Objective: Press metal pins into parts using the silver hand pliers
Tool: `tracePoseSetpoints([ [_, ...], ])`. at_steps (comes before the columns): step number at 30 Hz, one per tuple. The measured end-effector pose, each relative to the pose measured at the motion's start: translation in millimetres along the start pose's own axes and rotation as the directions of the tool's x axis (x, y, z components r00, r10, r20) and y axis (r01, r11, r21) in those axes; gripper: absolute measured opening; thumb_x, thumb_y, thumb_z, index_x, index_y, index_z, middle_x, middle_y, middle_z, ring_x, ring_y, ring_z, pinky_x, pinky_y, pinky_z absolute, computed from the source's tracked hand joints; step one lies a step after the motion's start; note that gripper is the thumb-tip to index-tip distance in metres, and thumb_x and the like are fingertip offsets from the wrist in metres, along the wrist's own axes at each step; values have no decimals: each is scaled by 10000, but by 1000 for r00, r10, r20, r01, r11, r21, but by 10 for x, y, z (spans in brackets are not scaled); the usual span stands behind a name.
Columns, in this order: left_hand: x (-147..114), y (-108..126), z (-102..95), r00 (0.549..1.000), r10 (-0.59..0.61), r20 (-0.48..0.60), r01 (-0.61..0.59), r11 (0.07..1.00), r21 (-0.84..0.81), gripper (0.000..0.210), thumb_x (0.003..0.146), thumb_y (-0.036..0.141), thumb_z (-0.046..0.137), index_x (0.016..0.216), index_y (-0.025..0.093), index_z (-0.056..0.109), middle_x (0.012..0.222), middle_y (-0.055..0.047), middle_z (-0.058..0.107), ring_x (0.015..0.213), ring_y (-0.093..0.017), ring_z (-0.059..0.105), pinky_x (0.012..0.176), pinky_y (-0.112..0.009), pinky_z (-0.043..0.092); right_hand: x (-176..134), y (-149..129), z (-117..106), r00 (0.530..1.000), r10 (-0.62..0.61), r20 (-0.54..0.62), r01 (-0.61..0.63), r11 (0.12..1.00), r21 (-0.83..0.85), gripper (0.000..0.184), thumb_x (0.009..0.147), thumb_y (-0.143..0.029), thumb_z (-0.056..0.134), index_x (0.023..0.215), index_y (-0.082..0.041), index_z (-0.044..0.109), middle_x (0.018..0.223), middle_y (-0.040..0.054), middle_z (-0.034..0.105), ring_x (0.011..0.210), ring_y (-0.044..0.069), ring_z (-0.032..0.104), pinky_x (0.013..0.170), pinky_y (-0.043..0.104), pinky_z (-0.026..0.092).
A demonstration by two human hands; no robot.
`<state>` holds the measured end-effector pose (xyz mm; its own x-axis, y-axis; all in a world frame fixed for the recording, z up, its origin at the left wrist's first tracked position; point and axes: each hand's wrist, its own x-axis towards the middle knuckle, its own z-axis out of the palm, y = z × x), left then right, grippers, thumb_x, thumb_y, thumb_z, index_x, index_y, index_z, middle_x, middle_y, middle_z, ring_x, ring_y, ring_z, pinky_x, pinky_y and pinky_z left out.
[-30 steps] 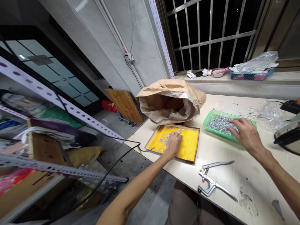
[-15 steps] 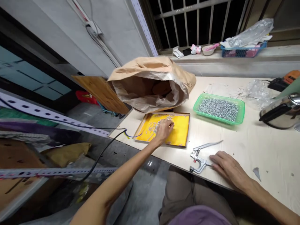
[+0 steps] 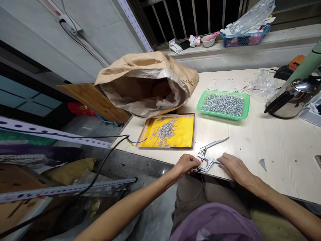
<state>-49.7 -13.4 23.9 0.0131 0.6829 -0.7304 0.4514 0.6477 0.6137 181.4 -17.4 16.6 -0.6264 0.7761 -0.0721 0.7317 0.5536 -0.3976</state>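
Observation:
My left hand point(image 3: 187, 163) is at the jaw of the silver hand pliers point(image 3: 206, 161), thumb and fingertips pinched together. Whatever is in that pinch is too small to make out. My right hand point(image 3: 232, 166) has its fingers around the end of the pliers' lower handle, while the upper handle slants up and away. The C-shaped jaw, with a spring and a red part above it, lies by the table's front edge. Behind my left hand is a shallow tray point(image 3: 187, 142) with a yellow bottom, bearing a heap of small metal pins point(image 3: 166, 130).
A green basket point(image 3: 223, 115) full of small metal pieces stands right of a big open paper sack point(image 3: 150, 67). A steel kettle point(image 3: 293, 97) is at the right. A grey scrap point(image 3: 262, 164) lies near the front edge. Cables point(image 3: 107, 155) cross at the left.
My left hand has left the yellow tray and come right and nearer, to the pliers' jaw. My right hand stays at the handle. The whole view has shifted a little.

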Motion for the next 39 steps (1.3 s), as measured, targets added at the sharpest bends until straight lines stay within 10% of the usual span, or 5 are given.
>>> tracePoseSetpoints([
  [10,87,19,17,989,-102,107,90,990,113,206,659,302,707,627,121,614,378,89,419,343,-52,399,381,-175,302,34,27,-19,1000,-26,6,27,996,-84,132,875,-245,525,963,-183,602,1021,101,605,902,216,570,722,328,444],
  [17,87,19,23,987,-111,119,95,987,133,224,680,329,698,645,125,612,375,88,430,341,-53,404,385,-173,306,321,205,-151,998,-35,60,47,978,-206,943,593,-536,761,1355,-130,382,1406,222,392,1301,391,317,1003,548,307],
  [27,-37,24,22,999,33,-23,-23,930,367,285,737,381,666,601,143,586,474,33,513,468,-109,513,506,-220,388,355,75,-249,994,27,106,-10,988,-155,565,627,-368,797,1090,-143,564,1031,128,585,960,276,529,740,358,451],
  [34,-21,98,325,622,760,188,-585,291,757,404,752,270,692,1120,181,551,1209,-112,568,1103,-251,517,902,-381,453,255,6,-238,998,18,52,-10,989,-147,402,703,-285,751,1037,-161,564,976,88,577,910,236,529,748,333,444],
  [39,151,303,385,615,705,352,-605,137,784,673,730,272,718,1302,130,391,1199,-140,550,1077,-276,518,910,-407,447,187,-10,-242,992,99,80,-82,979,-188,632,661,-391,778,1168,-114,522,1034,126,586,937,272,528,763,365,453],
])
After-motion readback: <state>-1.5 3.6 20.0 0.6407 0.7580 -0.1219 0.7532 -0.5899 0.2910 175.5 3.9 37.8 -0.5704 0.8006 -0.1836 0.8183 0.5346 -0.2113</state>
